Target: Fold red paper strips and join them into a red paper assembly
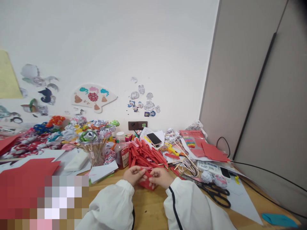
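Both my hands meet low in the middle of the wooden table [151, 207], pinching a small folded piece of red paper [146, 182]. My left hand [134, 175] grips its left side with curled fingers. My right hand [160, 177] holds the right side, fingers bent over it. White sleeves cover both forearms. Just behind the hands lies a heap of folded red paper strips [144, 155].
Black scissors [217, 193] lie right of my hands, a phone [153, 138] and skewers behind. A jar of paper flowers on sticks [92, 143], a glue bottle [121, 153], red sheets [26, 172] and white paper crowd the left. Cables run along the right wall.
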`<state>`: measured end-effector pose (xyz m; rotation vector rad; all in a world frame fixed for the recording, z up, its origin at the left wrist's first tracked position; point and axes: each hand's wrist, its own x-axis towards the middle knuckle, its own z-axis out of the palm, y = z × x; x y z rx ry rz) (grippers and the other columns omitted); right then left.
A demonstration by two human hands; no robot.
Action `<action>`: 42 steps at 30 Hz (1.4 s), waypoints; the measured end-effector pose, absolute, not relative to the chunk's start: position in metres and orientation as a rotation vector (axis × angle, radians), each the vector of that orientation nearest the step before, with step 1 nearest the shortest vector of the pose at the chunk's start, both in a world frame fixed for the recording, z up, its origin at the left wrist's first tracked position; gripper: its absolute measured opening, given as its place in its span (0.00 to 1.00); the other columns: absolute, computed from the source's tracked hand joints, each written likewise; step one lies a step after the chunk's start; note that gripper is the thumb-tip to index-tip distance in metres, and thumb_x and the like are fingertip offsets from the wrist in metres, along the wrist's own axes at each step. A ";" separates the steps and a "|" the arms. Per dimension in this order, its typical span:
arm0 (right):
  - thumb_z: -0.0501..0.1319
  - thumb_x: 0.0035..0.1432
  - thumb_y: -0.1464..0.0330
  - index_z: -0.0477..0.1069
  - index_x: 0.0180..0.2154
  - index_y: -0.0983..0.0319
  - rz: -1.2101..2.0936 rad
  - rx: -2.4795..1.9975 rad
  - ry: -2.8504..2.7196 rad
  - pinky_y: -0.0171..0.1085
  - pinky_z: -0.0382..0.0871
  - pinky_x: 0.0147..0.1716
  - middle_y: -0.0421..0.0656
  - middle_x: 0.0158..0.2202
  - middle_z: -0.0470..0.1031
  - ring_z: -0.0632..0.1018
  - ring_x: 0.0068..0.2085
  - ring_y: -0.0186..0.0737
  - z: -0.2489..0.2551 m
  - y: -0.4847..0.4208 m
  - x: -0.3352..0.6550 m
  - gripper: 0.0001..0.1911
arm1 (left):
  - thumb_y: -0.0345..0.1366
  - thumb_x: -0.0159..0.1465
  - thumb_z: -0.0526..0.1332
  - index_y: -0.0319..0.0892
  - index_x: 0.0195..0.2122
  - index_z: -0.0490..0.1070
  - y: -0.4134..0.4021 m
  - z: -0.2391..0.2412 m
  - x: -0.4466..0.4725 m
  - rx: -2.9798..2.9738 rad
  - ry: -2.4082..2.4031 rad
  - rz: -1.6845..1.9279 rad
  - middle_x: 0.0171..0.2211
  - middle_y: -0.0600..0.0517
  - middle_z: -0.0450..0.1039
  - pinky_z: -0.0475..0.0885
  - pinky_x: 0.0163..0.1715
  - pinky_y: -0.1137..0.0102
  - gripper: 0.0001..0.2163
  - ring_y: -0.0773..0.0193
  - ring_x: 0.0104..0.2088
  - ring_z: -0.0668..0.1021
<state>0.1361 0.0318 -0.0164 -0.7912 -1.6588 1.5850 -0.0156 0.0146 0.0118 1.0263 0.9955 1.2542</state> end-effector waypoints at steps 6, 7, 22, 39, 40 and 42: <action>0.58 0.37 0.56 0.57 0.21 0.65 1.518 -0.881 -1.727 0.27 0.57 0.11 0.36 0.12 0.67 0.67 0.13 0.29 -0.011 0.031 0.138 0.19 | 0.39 0.32 0.66 0.39 0.15 0.59 0.017 0.010 -0.017 0.992 0.999 1.329 0.08 0.56 0.68 0.67 0.13 0.78 0.16 0.70 0.12 0.71; 0.58 0.37 0.56 0.56 0.21 0.65 1.512 -0.872 -1.729 0.27 0.57 0.11 0.36 0.12 0.67 0.67 0.13 0.29 -0.011 0.030 0.138 0.19 | 0.39 0.32 0.66 0.39 0.16 0.60 0.017 0.010 -0.016 0.980 1.001 1.317 0.09 0.56 0.69 0.67 0.13 0.78 0.16 0.69 0.12 0.72; 0.52 0.45 0.56 0.59 0.28 0.66 1.680 -0.619 -1.781 0.28 0.60 0.15 0.40 0.17 0.69 0.69 0.15 0.29 -0.006 0.028 0.136 0.18 | 0.41 0.34 0.65 0.40 0.15 0.59 0.016 0.015 -0.018 0.916 0.943 1.357 0.09 0.57 0.69 0.66 0.12 0.81 0.15 0.72 0.12 0.71; 0.53 0.43 0.53 0.60 0.23 0.67 1.758 -0.800 -1.686 0.27 0.57 0.13 0.38 0.14 0.67 0.67 0.13 0.28 -0.012 0.032 0.139 0.20 | 0.42 0.36 0.64 0.38 0.19 0.64 0.014 0.024 -0.024 0.963 0.978 1.496 0.10 0.55 0.69 0.68 0.16 0.76 0.14 0.68 0.14 0.72; 0.52 0.43 0.53 0.60 0.24 0.67 1.813 -0.798 -1.638 0.28 0.58 0.13 0.39 0.15 0.67 0.67 0.13 0.28 -0.011 0.031 0.139 0.21 | 0.41 0.35 0.64 0.38 0.19 0.64 0.014 0.025 -0.024 0.962 0.974 1.502 0.10 0.55 0.69 0.68 0.16 0.76 0.14 0.68 0.14 0.72; 0.51 0.44 0.52 0.60 0.24 0.67 1.899 -0.787 -1.534 0.30 0.60 0.14 0.39 0.15 0.66 0.67 0.13 0.29 -0.010 0.030 0.138 0.22 | 0.41 0.35 0.65 0.38 0.19 0.64 0.014 0.025 -0.023 0.956 0.968 1.513 0.11 0.56 0.69 0.69 0.16 0.76 0.14 0.68 0.14 0.72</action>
